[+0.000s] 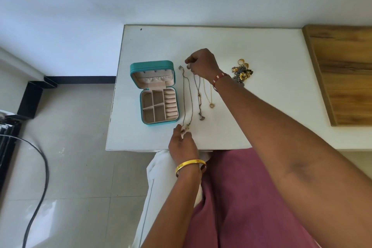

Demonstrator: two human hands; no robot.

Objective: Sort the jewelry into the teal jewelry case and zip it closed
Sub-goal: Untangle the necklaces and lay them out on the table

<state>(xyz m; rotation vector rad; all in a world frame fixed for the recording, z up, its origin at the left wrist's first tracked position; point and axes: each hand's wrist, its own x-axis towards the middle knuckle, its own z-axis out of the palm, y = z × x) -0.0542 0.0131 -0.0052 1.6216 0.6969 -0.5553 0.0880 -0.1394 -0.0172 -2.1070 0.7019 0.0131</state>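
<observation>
Your right hand point(202, 64) pinches the top of a thin middle chain point(198, 94); your left hand point(182, 143), fingers loosely bent, touches the pendant end of the long chain point(184, 97). Left of both, the square teal jewelry case point(154, 91) lies open on the smooth white table point(161, 42), beige compartments showing.
</observation>
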